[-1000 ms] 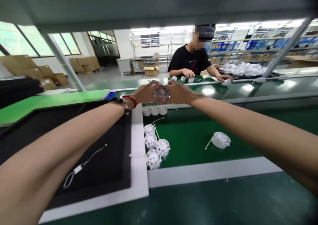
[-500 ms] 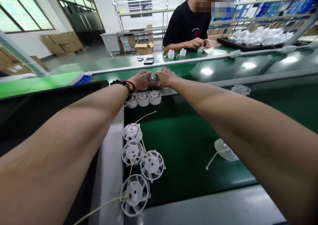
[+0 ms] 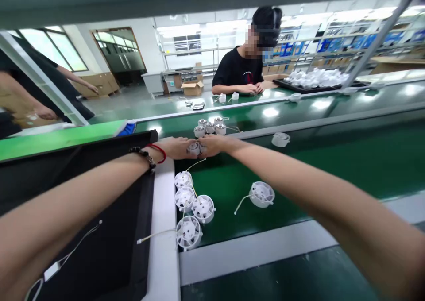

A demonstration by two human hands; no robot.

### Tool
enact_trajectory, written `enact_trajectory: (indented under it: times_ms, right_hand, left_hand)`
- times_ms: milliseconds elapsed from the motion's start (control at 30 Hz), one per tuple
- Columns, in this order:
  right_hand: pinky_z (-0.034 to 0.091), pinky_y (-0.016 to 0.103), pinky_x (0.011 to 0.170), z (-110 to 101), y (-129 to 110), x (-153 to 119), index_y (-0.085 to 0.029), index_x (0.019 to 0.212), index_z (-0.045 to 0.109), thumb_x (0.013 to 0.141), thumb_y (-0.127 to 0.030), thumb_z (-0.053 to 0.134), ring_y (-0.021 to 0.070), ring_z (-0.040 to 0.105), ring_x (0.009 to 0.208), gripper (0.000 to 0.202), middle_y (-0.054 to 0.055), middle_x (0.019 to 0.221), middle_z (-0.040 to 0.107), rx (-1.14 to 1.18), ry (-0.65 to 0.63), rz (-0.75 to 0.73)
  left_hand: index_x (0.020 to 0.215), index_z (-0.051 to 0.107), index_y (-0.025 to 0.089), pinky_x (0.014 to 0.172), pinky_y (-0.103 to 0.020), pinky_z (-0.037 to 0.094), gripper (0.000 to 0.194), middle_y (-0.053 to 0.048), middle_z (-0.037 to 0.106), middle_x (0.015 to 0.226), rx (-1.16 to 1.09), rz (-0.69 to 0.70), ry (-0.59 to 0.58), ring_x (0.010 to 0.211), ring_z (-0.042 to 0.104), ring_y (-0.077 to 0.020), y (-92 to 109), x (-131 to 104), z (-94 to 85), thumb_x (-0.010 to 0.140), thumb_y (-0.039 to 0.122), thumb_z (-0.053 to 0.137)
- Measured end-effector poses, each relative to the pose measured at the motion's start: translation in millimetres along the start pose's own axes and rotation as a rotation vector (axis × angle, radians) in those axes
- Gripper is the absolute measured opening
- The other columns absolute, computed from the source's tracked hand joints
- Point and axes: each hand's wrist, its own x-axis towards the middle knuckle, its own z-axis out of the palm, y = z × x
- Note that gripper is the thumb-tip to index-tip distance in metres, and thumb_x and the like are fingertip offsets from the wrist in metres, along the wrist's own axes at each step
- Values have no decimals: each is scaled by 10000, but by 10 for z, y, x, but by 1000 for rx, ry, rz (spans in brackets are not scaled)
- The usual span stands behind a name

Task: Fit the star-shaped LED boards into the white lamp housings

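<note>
Both arms reach forward to the far left corner of the green belt. My left hand [image 3: 181,148] and my right hand [image 3: 212,144] are closed around white round fan parts [image 3: 195,148] between them; the fingers partly hide these. Just beyond, a cluster of small white fan parts [image 3: 210,127] sits near the divider rail. Nearer to me, several white fan housings [image 3: 203,208] with thin cables lie along the belt's left edge. Another white fan housing [image 3: 262,194] rests below my right forearm, its cable toward the left.
A black tray [image 3: 113,248] with a white cable part is at left. Across the belt a person in black [image 3: 237,73] works beside a tray of white parts [image 3: 317,79]. Another person's arm [image 3: 76,77] shows at far left. A slanted metal post [image 3: 378,42] stands right.
My hands have come nearer with white fan parts between them, and the far cluster is now uncovered. The view has tilted up; loose housings on the right sit further left. Another person appears at left.
</note>
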Motion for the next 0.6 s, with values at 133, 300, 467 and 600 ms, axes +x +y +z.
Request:
enact_trajectory:
  times_ms: [133,300,467,600]
  right_hand:
    - [607,483,963,33,-217,-180,-187,1355,636,1024,-383,684,261,689,1151,388,114,1365,658,5,-27,54]
    - [600,474,967,-518,-446,-782,-195,1360,631,1025,-377,677,258,684,1149,384,116,1370,656,-3,-6,55]
    - [588,380,709,-748,-1307,-2050,-134,1231,682,908,-349,759,277,722,882,396,157,1092,735,-26,9,-8]
    - [319,300,373,-53,-2075,-2843,-146,987,720,969,-347,661,230,652,567,210,102,764,716,-162,58,-242]
  left_hand:
    - [1341,630,170,928,-472,623,382,-108,673,1297,52,10,40,1091,699,-266,349,-234,-54,1035,395,676]
    - [1418,582,173,933,-481,615,459,-117,677,1294,87,55,72,1072,707,-269,706,-547,-612,1051,443,637]
    - [1451,614,252,787,-451,639,586,-143,759,1214,120,132,42,961,757,-342,1381,-1694,-532,968,584,610]
    - [1468,648,289,446,-368,578,599,-132,819,1089,145,321,39,747,778,-335,1936,-2805,546,874,340,591]
